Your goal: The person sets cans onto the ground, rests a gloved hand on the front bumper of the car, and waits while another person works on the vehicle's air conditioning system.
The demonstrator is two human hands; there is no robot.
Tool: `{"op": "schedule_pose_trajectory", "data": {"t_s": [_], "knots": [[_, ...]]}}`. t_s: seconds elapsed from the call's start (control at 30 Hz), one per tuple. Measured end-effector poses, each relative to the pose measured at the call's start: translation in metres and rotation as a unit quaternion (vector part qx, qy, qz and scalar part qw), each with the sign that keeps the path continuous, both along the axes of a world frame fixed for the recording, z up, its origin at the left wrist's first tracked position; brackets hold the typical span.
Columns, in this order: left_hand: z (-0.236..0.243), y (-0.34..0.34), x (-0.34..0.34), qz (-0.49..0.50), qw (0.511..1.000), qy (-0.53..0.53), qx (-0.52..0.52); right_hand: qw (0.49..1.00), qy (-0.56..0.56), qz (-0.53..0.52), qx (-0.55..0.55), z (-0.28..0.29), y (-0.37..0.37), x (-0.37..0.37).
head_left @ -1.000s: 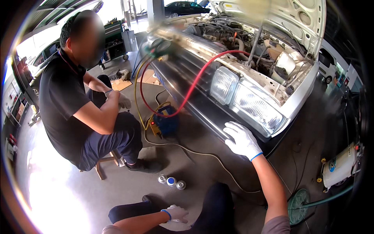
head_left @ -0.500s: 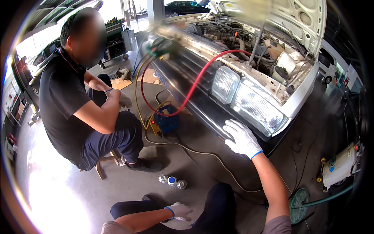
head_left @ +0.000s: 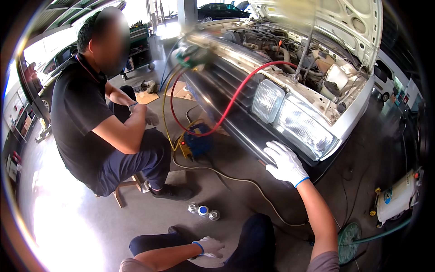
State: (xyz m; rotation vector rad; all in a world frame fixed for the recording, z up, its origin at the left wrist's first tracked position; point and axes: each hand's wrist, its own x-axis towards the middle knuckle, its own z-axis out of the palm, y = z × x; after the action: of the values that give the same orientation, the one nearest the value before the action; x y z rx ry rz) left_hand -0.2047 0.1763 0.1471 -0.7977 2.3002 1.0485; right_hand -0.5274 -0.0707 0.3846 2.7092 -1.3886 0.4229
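Note:
My right hand (head_left: 285,163), in a white glove with a blue cuff, rests flat on the chrome front bumper (head_left: 235,122) of a silver car, just below its headlight (head_left: 299,124). My left hand (head_left: 209,247), also gloved, lies loosely curled on my dark trouser leg at the bottom of the view, holding nothing. The car's bonnet (head_left: 326,22) is raised. A red hose (head_left: 231,102) and a yellow hose (head_left: 166,113) run from the engine bay down to a small blue pump (head_left: 195,143) on the floor.
Another person (head_left: 104,131) in a black shirt sits on a low wooden stool (head_left: 124,190) at the left. Three small cans (head_left: 203,211) stand on the concrete floor. A white canister (head_left: 396,199) and a green hose (head_left: 385,231) lie at the right.
The view has shifted slightly. My right hand stays on the bumper, and my left hand has barely moved on my leg.

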Motion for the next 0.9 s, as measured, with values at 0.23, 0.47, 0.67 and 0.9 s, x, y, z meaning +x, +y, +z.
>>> {"op": "schedule_pose_trajectory", "data": {"t_s": [0.23, 0.47, 0.67, 0.9], "knots": [[-0.014, 0.006, 0.007, 0.025, 1.000, 0.015, 0.000, 1.000, 0.009, -0.001, 0.004, 0.000, 0.001, 0.000], [-0.013, 0.005, 0.006, 0.020, 1.000, 0.016, -0.002, 1.000, 0.004, 0.001, 0.004, -0.001, 0.001, 0.000], [-0.006, 0.001, 0.002, -0.001, 1.000, 0.000, 0.000, 1.000, 0.000, 0.003, 0.001, -0.002, -0.001, -0.001], [-0.005, -0.002, 0.001, -0.001, 1.000, -0.012, -0.004, 1.000, 0.009, -0.001, -0.002, 0.001, -0.003, -0.001]]}}
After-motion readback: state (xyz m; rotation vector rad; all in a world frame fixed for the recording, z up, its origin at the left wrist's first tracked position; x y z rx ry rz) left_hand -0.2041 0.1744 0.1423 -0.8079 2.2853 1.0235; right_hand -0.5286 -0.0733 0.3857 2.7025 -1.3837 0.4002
